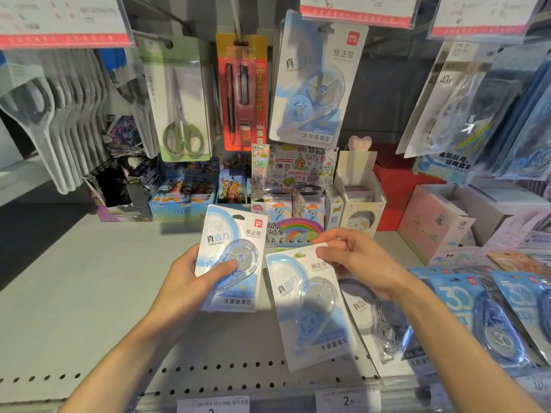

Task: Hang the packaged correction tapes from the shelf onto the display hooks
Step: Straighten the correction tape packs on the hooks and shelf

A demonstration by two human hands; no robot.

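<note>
The left pack (231, 259) stands nearly upright above the shelf (89, 293), long axis vertical, hang hole uppermost. The left hand (190, 281) grips its lower left edge, thumb pressed on the clear blister. The right pack (311, 308), just right of the left pack, tilts with its top leaning left; the right hand (357, 260) pinches its top right corner. Both are pale blue cards with clear bubbles. A matching hung pack (316, 81) hangs above them.

packaged scissors (182, 114) hanging | red pen pack (242, 93) beside them | rainbow pony box (293, 216) below, on shelf
</note>
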